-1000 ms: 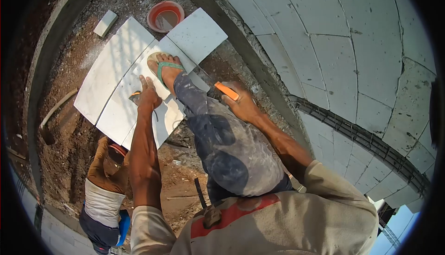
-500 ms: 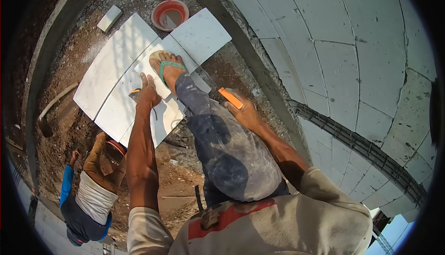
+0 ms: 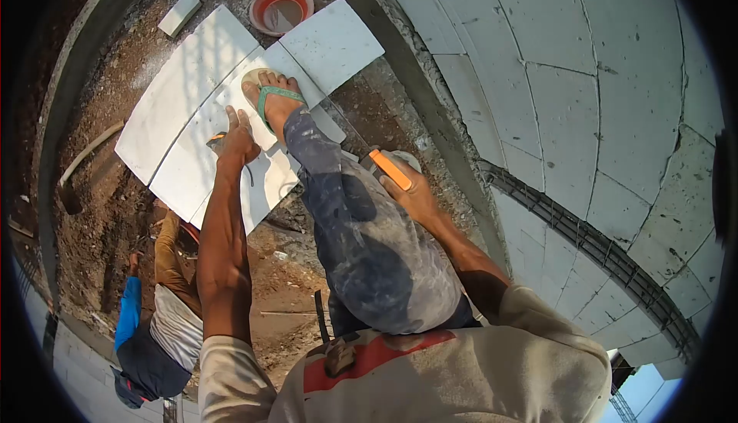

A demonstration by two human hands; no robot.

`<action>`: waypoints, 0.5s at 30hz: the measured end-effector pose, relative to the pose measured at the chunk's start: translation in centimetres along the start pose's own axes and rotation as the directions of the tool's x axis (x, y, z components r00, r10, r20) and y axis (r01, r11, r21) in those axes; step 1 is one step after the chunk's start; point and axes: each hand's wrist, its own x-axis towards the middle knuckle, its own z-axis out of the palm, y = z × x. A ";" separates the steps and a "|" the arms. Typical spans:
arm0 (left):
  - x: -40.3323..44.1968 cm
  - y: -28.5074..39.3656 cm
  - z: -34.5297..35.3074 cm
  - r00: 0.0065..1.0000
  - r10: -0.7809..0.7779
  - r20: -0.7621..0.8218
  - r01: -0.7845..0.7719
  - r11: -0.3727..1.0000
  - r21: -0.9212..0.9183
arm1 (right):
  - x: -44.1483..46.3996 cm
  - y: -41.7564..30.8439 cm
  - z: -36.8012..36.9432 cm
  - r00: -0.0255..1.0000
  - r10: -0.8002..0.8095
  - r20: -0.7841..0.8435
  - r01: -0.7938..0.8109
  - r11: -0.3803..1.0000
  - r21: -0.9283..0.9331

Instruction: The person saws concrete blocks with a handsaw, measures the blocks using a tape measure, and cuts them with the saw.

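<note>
My right hand (image 3: pixel 407 188) is closed around the orange handle of a saw (image 3: pixel 390 170), whose thin blade reaches up and left along the edge of a white block (image 3: pixel 286 77). My left hand (image 3: pixel 237 142) presses on the white block surface with its index and middle fingers stretched forward. Beside its thumb is a small orange and black tool (image 3: pixel 217 139), apparently a tape measure; how it is held is unclear. My foot in a green-strapped sandal (image 3: pixel 274 100) stands on the blocks between both hands.
A red bucket (image 3: pixel 281 9) and a small white block (image 3: pixel 179 14) lie beyond the blocks. A hoe (image 3: pixel 88 158) rests on the soil at left. Another person (image 3: pixel 161 331) bends at lower left. A block wall (image 3: pixel 553 100) rises on the right.
My right hand has moved slightly down and right with the saw, and more blade shows. The other person has shifted, with a blue sleeve now visible. The view has tilted slightly.
</note>
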 end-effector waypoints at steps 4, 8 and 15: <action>0.7 0.9 -0.8 0.997 -0.067 0.037 0.069 0.996 -0.054 | -8.8 2.7 -4.3 0.998 0.060 -0.010 -0.061 0.989 -0.133; 0.0 1.1 -0.9 0.998 -0.055 0.016 0.056 0.997 -0.046 | 9.4 1.3 2.7 0.999 0.040 -0.024 -0.043 0.987 -0.156; 1.0 0.4 -0.7 1.000 -0.026 -0.001 0.026 0.999 -0.029 | -3.3 4.5 -0.7 0.997 -0.056 -0.053 0.055 0.998 -0.009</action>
